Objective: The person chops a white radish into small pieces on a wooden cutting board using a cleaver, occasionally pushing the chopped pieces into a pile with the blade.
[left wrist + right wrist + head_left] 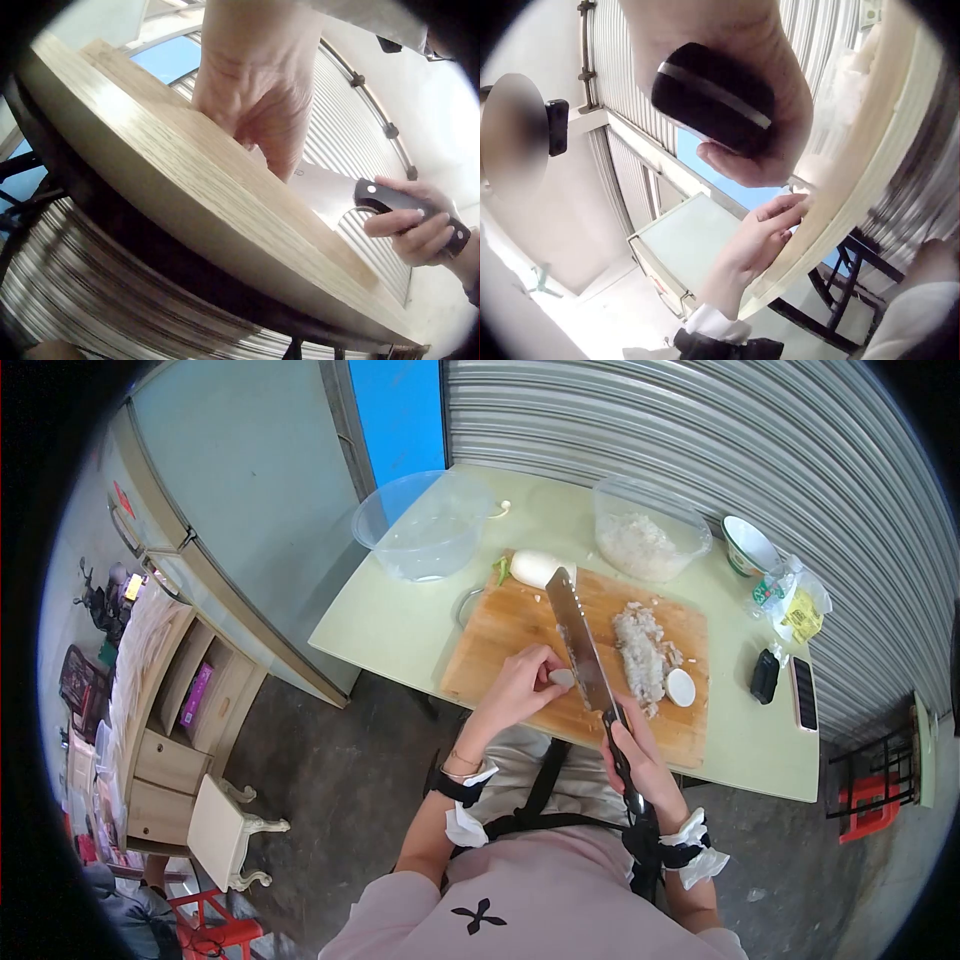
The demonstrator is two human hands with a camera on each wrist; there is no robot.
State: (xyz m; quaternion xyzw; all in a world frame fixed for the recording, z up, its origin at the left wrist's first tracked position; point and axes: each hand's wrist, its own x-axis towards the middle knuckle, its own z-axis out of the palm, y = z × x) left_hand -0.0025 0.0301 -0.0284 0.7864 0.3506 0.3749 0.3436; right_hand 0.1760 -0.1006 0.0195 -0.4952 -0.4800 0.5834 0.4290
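My right hand [645,752] grips the black handle of a wide kitchen knife [582,640], its blade angled up and away over the cutting board [482,648]. Close to the left of the blade, my left hand [520,686] holds a small white radish piece [562,678] on the wooden surface. To the right of the knife lies a heap of chopped white radish [640,650], with a round radish slice [680,688] beside it. A larger white radish [538,568] with a green stem rests at the far edge. In the left wrist view the blade [322,187] passes behind the left fingers.
Behind the board stand a clear plastic bowl [425,525] and a clear tub [650,535] of white shreds. Along the right lie a patterned bowl [750,546], a crumpled plastic bag [800,610], a black object [765,677] and a phone [804,693].
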